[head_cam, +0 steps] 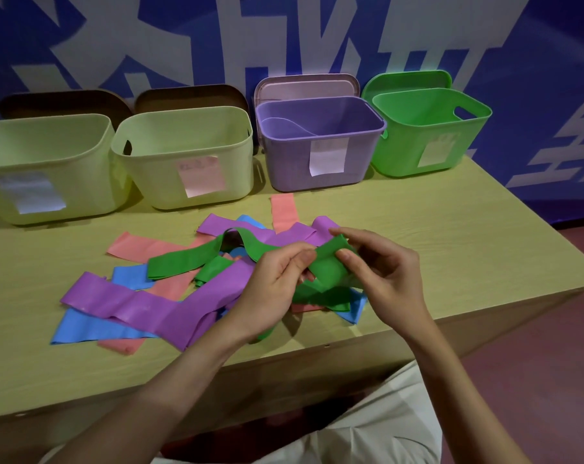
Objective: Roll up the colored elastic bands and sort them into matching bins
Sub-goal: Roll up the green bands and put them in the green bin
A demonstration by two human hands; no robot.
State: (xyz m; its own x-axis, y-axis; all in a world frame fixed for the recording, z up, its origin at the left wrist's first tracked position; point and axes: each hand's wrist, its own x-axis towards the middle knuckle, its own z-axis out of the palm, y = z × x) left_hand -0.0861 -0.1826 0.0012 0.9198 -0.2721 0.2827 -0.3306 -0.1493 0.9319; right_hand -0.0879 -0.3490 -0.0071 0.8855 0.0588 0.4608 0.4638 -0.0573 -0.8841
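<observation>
Left hand [277,279] and right hand [377,262], fingers pinched on green band [327,262] end.

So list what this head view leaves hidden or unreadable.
- Paper labels on the bins, such as the one on the purple bin: writing too blurred to read.
- Far left cream bin: cut off by the left frame edge.
- Inside of the green bin: its bottom is hidden by its front wall.
- Green band: how far it is rolled is hidden by the left hand and right hand.
</observation>
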